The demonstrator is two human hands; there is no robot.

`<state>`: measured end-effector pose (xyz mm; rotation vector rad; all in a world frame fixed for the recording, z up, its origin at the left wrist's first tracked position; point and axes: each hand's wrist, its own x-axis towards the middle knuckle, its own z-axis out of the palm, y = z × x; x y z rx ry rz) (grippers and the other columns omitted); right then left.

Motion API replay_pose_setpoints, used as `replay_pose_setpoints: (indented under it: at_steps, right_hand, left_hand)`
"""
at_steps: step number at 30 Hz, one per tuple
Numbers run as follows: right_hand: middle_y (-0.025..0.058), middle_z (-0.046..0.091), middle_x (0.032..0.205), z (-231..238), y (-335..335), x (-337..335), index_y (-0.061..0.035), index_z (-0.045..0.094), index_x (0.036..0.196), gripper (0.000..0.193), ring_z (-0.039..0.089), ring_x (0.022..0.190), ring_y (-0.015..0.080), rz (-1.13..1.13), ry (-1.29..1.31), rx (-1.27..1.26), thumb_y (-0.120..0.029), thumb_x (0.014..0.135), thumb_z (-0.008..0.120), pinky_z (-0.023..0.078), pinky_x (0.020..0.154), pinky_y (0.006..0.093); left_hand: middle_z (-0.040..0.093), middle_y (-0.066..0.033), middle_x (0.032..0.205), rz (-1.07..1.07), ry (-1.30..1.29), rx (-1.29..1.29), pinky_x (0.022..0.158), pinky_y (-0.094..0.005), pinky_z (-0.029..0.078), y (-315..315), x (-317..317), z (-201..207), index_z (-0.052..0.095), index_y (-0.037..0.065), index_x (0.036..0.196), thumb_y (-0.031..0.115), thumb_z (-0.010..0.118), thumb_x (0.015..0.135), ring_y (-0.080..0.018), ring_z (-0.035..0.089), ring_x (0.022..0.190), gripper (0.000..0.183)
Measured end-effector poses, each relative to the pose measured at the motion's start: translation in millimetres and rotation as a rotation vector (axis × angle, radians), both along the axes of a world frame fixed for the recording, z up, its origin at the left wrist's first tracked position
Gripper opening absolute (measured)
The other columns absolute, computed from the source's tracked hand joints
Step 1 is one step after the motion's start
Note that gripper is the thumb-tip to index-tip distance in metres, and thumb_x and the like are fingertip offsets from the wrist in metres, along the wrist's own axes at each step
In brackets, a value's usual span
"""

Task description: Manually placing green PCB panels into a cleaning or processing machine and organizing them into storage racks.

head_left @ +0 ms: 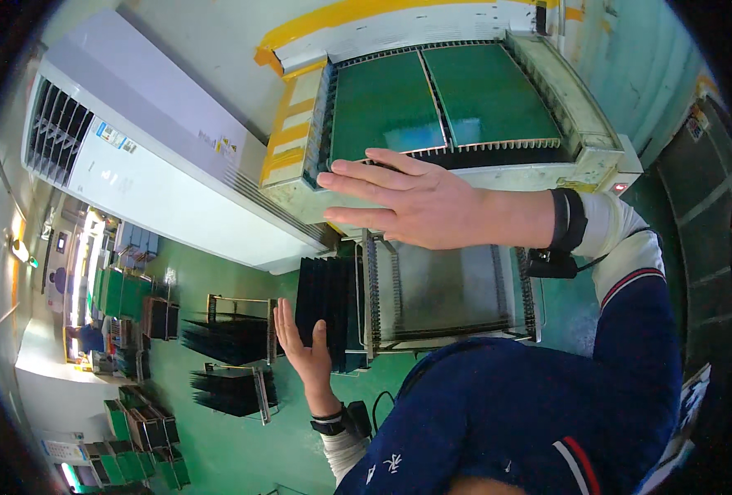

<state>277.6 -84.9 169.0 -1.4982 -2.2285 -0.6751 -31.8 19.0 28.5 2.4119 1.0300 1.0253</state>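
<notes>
Green panels (386,103) number two; left hand (310,363) and right hand (428,202), fingers extended, seem empty.

Machine's front edge (531,175) partly hidden behind the right hand (415,200)

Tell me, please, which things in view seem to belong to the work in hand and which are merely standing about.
Likely in use:
green panels on the machine
slotted rack before it

Likely just standing about:
white louvred cabinet
distant green boards at left
black panels in floor racks
</notes>
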Motion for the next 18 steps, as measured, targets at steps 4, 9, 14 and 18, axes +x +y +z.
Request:
replay_pose_setpoints:
  at_steps: [4,9,14,18]
  right_hand:
    - [0.0099,0.030,0.150,0.1,3.3,-13.5,-0.0087,0.043,0.136,0.058,0.024,0.140,0.0224,-0.030,-0.058,0.020,-0.015,0.080,0.057,0.020,0.115,0.0398]
    - [0.0105,0.030,0.150,3.1,2.6,-25.2,-0.0065,0.041,0.137,0.063,0.025,0.140,0.0237,-0.054,-0.027,-0.046,-0.015,0.077,0.059,0.021,0.115,0.0397]
    - [0.0103,0.031,0.149,3.2,0.5,-30.4,-0.0067,0.038,0.138,0.075,0.025,0.140,0.0242,-0.050,0.005,-0.083,-0.019,0.071,0.068,0.021,0.115,0.0396]
    - [0.0098,0.030,0.150,-0.6,1.0,-33.4,-0.0069,0.035,0.141,0.086,0.024,0.141,0.0236,-0.064,0.033,-0.101,-0.024,0.067,0.074,0.021,0.115,0.0398]
  left_hand:
    - [0.038,-0.0174,0.145,0.011,-0.035,-0.001,0.110,-0.0464,0.024,0.5,-9.1,1.0,0.037,0.003,0.141,0.019,0.067,0.083,-0.0378,0.030,0.136,0.067]
    - [0.027,-0.0194,0.150,0.009,0.011,0.036,0.112,-0.0476,0.019,-1.2,-8.0,7.2,0.024,0.002,0.146,0.034,0.070,0.081,-0.0382,0.022,0.139,0.086]
    - [0.017,-0.0206,0.153,-0.023,-0.001,0.084,0.113,-0.0492,0.012,-3.1,-5.8,15.9,0.012,0.000,0.148,0.054,0.064,0.080,-0.0392,0.015,0.141,0.102]
    - [0.015,-0.0196,0.154,-0.031,-0.025,0.109,0.113,-0.0483,0.013,-1.0,-7.6,22.8,0.012,0.001,0.149,0.059,0.051,0.087,-0.0386,0.014,0.142,0.093]
